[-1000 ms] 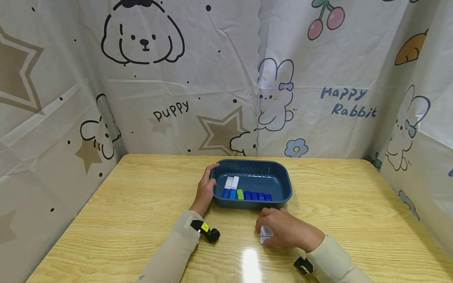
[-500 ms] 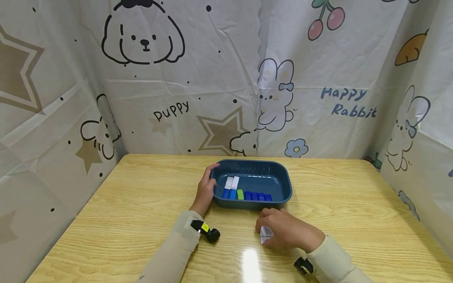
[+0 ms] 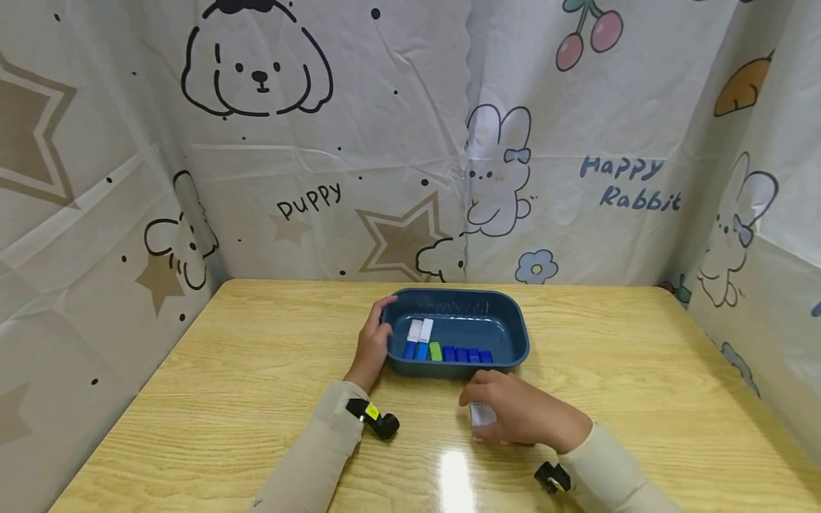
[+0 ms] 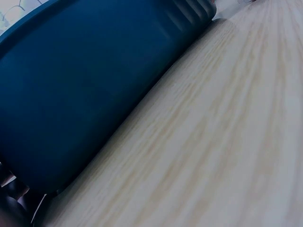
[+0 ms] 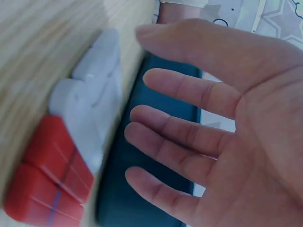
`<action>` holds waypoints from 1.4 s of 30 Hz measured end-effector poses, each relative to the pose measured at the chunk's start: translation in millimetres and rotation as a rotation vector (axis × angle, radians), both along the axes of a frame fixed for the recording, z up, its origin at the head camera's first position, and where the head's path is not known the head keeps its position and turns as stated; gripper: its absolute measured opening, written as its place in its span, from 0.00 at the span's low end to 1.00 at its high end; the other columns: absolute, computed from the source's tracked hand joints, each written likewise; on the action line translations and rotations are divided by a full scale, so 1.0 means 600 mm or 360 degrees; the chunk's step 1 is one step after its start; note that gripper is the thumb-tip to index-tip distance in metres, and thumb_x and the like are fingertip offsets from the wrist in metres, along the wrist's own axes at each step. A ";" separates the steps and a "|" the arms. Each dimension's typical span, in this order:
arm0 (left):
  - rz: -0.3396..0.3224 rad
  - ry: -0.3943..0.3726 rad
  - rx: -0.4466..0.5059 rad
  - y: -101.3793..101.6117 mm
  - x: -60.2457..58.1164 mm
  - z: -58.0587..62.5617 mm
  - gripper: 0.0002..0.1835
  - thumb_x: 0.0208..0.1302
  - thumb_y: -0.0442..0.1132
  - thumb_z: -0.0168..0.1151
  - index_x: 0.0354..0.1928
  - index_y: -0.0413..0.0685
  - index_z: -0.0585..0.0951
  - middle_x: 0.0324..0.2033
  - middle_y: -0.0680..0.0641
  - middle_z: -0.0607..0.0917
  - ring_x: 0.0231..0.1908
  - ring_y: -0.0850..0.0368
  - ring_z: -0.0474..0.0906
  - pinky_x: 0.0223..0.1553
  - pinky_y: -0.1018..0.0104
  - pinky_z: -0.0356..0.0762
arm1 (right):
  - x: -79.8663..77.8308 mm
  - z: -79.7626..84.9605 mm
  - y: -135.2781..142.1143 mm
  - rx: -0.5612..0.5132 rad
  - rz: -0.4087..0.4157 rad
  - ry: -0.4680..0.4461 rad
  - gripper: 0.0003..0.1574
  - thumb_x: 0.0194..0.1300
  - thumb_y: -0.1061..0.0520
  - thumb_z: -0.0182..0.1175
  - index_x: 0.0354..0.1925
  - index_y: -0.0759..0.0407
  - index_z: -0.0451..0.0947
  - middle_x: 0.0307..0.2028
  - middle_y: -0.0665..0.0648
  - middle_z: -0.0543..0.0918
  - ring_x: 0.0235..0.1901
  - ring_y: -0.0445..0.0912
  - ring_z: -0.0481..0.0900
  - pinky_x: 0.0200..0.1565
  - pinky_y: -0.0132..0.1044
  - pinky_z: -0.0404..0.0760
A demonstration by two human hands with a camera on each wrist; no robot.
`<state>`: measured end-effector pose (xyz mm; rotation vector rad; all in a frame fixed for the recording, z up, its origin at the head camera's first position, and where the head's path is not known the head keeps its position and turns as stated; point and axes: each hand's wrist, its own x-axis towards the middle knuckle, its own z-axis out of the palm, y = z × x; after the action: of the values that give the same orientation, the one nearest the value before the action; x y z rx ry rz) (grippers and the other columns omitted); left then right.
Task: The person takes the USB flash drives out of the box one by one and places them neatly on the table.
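A dark teal plastic tray (image 3: 507, 367) lies on the table. My left hand (image 3: 370, 349) grips its left end; in the left wrist view the tray's outer wall (image 4: 80, 90) fills the upper left. Just in front of the tray, my right hand (image 3: 522, 410) hovers with fingers apart and straightened. Beside its fingertips, two marker-like pieces with white bodies (image 5: 90, 101) and red ends (image 5: 52, 175) lie side by side on the table, not held. In the head view only a white part (image 3: 482, 415) shows; my hand hides the rest.
Inside the tray, along its near side, stand two white-and-blue pieces (image 3: 421, 340), one green piece (image 3: 435, 352) and several dark blue pieces (image 3: 462, 355). A patterned curtain (image 3: 410, 142) closes off the back and sides of the wooden table (image 3: 269, 342).
My right hand has let go of the white-and-red pieces, its fingers spreading and rising slightly from them. My left hand and the tray have stayed put.
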<state>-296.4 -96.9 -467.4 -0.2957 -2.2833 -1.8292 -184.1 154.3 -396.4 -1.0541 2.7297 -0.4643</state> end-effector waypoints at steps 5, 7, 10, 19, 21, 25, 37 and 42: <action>0.0007 0.0021 0.0014 -0.002 -0.003 0.003 0.30 0.58 0.30 0.41 0.65 0.52 0.68 0.68 0.49 0.66 0.71 0.51 0.54 0.68 0.47 0.49 | -0.010 0.016 0.002 -0.0131 0.0048 0.0020 0.17 0.60 0.53 0.66 0.47 0.56 0.82 0.44 0.50 0.81 0.44 0.44 0.77 0.47 0.38 0.78; -0.0007 0.0020 0.0030 -0.003 0.003 0.011 0.31 0.58 0.29 0.41 0.65 0.49 0.68 0.69 0.46 0.66 0.71 0.49 0.53 0.68 0.46 0.48 | -0.014 0.021 0.003 -0.0186 0.0053 0.0054 0.15 0.61 0.54 0.64 0.46 0.57 0.82 0.43 0.51 0.82 0.43 0.45 0.79 0.45 0.37 0.79; -0.0027 0.0023 0.0040 -0.001 0.024 0.036 0.30 0.58 0.27 0.41 0.66 0.43 0.68 0.68 0.41 0.66 0.71 0.46 0.54 0.68 0.45 0.49 | -0.019 0.027 0.003 -0.0261 0.0052 0.0128 0.11 0.62 0.55 0.63 0.43 0.56 0.82 0.41 0.51 0.82 0.40 0.44 0.79 0.43 0.38 0.80; -0.0047 -0.0006 0.0036 0.000 0.028 0.040 0.30 0.57 0.25 0.41 0.66 0.38 0.67 0.68 0.39 0.65 0.70 0.43 0.55 0.68 0.45 0.50 | -0.031 0.041 -0.008 -0.0371 0.0017 0.0247 0.09 0.62 0.54 0.64 0.41 0.54 0.81 0.38 0.50 0.83 0.38 0.44 0.80 0.42 0.39 0.80; -0.0049 -0.0007 0.0049 -0.001 0.016 0.025 0.31 0.57 0.25 0.42 0.66 0.41 0.67 0.68 0.40 0.65 0.70 0.44 0.55 0.68 0.44 0.49 | -0.037 0.044 -0.010 -0.0389 0.0009 0.0281 0.09 0.62 0.54 0.64 0.41 0.55 0.81 0.38 0.50 0.83 0.37 0.42 0.79 0.42 0.38 0.80; -0.0033 -0.0001 0.0059 -0.002 0.000 0.003 0.31 0.59 0.27 0.41 0.67 0.47 0.68 0.69 0.44 0.65 0.71 0.47 0.54 0.68 0.45 0.48 | -0.050 0.049 -0.014 -0.0444 -0.0024 0.0311 0.09 0.62 0.54 0.64 0.41 0.54 0.82 0.38 0.49 0.84 0.36 0.41 0.79 0.41 0.37 0.80; 0.0000 0.0002 0.0040 -0.003 0.002 0.003 0.30 0.58 0.30 0.41 0.65 0.53 0.69 0.68 0.49 0.67 0.69 0.51 0.56 0.68 0.47 0.51 | -0.088 0.057 -0.039 -0.0499 -0.0131 0.0276 0.13 0.62 0.53 0.65 0.46 0.53 0.80 0.42 0.49 0.83 0.41 0.44 0.78 0.46 0.42 0.79; 0.0008 0.0028 0.0029 -0.005 0.002 0.002 0.30 0.58 0.29 0.42 0.65 0.53 0.70 0.68 0.48 0.68 0.69 0.51 0.57 0.68 0.47 0.51 | -0.119 0.059 -0.056 -0.0486 -0.0153 0.0248 0.15 0.61 0.54 0.65 0.47 0.55 0.80 0.43 0.51 0.82 0.43 0.48 0.79 0.47 0.44 0.79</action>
<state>-295.2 -99.9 -466.1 -0.3021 -2.2523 -1.8368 -255.2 120.8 -361.1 -1.0686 2.9211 -0.8721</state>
